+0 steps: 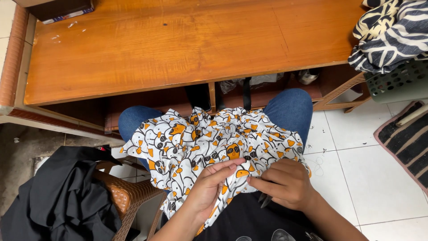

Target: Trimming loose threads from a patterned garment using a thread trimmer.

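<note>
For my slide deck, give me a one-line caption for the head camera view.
Seated at a wooden table, left hand and right hand pinch printed fabric on the lap.

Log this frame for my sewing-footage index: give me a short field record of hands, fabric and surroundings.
left hand: grips the printed cloth
right hand: pinches the cloth edge, holds a small dark tool
cloth: white with orange and black pattern, bunched on the lap
table: wooden, ahead of the knees
left side: black garment over a wicker chair
upper right: striped fabric on a green basket

Home sewing corner, wooden table (178,44), fabric heaps (390,33)
</note>
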